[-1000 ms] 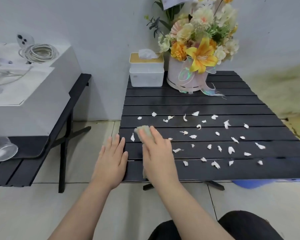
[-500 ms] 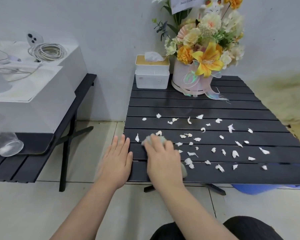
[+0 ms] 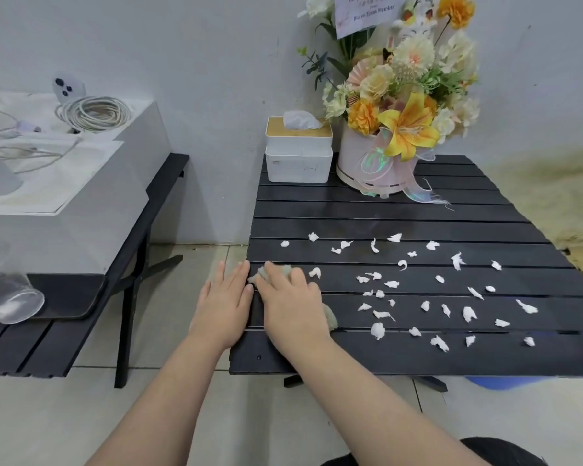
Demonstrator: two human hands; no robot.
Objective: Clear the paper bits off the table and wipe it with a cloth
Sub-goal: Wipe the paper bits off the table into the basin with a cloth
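White paper bits: roughly forty on table; one cloth.

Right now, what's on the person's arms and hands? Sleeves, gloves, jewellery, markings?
Both hands, left and right, are bare: no gloves, rings or watch visible. Both forearms are uncovered up to the frame edge, so no sleeves show. No markings or straps visible. Dark clothing shows at the bottom right edge.

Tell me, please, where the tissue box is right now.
The tissue box stands at the far left corner of the black slatted table, against the wall, just left of the flower arrangement.
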